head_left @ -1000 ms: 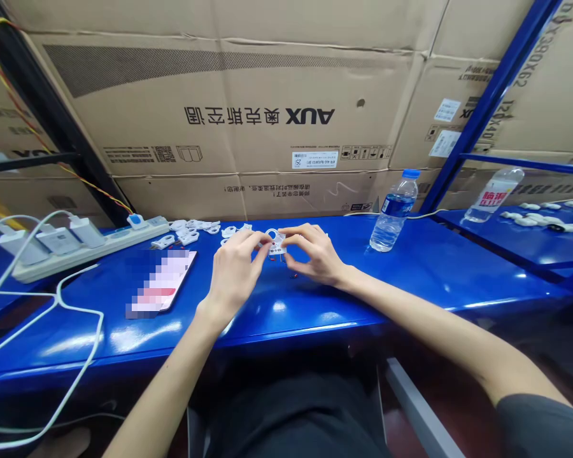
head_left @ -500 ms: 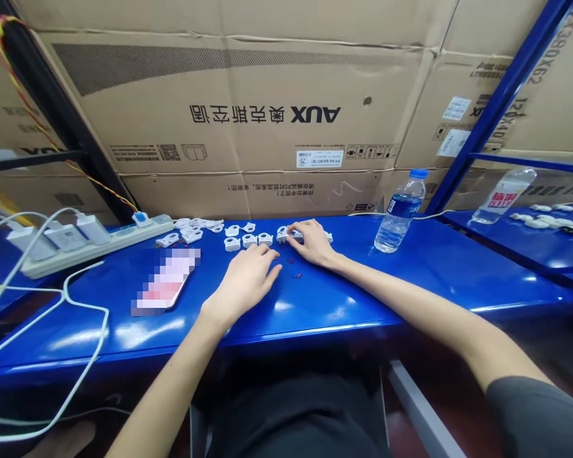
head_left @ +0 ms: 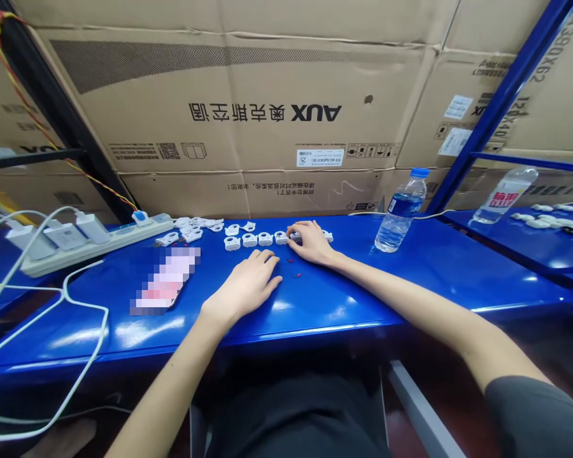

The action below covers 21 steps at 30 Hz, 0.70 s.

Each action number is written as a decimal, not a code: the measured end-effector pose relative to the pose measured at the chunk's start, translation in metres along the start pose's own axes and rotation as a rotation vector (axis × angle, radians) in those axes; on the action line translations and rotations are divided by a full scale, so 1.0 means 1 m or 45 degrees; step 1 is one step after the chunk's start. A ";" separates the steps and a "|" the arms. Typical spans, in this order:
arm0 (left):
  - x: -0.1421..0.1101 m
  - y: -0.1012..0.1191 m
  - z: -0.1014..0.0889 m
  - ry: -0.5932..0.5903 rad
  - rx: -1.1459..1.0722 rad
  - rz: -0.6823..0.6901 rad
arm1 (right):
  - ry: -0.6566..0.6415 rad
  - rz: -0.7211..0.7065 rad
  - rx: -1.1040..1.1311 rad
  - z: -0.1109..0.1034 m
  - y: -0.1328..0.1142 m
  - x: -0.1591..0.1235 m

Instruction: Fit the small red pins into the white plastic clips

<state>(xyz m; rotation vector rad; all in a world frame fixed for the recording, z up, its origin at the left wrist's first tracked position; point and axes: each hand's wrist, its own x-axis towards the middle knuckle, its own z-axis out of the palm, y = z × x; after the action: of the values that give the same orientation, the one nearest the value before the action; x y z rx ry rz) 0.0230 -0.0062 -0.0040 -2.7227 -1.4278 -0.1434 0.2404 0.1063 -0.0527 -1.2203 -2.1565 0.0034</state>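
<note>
My left hand (head_left: 248,284) lies palm down on the blue table (head_left: 396,283), fingers apart and holding nothing. Just beyond its fingertips is a row of small white plastic parts (head_left: 265,238), each with a round hole. My right hand (head_left: 311,243) is curled over the right end of that row, its thumb and fingers around a white plastic part (head_left: 296,236) that is mostly hidden. Another white part (head_left: 328,236) shows past its far side. Between the hands lie tiny red and black pieces (head_left: 297,275), too small to name.
More white parts (head_left: 198,224) lie heaped at the back left, near a power strip (head_left: 119,243) with chargers. A phone (head_left: 169,280) rests left of my left hand. A water bottle (head_left: 398,213) stands at right. Cardboard boxes (head_left: 267,70) wall off the back.
My right hand has shifted slightly right, off a white part that now sits upright in the row. My left hand has drawn back slightly from the row.
</note>
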 end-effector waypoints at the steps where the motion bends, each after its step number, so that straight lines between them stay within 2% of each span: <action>1: 0.000 0.000 0.001 -0.008 -0.003 -0.001 | 0.002 -0.010 -0.005 0.000 0.001 0.000; 6: -0.001 0.001 0.000 -0.038 -0.024 0.000 | 0.010 -0.088 -0.033 0.000 0.001 -0.001; 12: 0.001 0.000 0.000 0.014 -0.017 -0.023 | 0.031 -0.199 -0.056 -0.002 -0.005 -0.001; 15: 0.002 -0.002 0.004 0.021 -0.003 -0.025 | -0.018 -0.259 -0.081 -0.003 -0.011 0.000; 21: 0.000 0.000 0.003 -0.059 0.050 -0.026 | -0.111 -0.299 -0.202 -0.007 -0.028 0.014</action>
<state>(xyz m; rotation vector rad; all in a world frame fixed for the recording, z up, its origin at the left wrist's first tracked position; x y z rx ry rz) 0.0228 -0.0056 -0.0067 -2.6983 -1.4540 -0.0528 0.2180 0.0992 -0.0315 -1.0617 -2.4028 -0.2227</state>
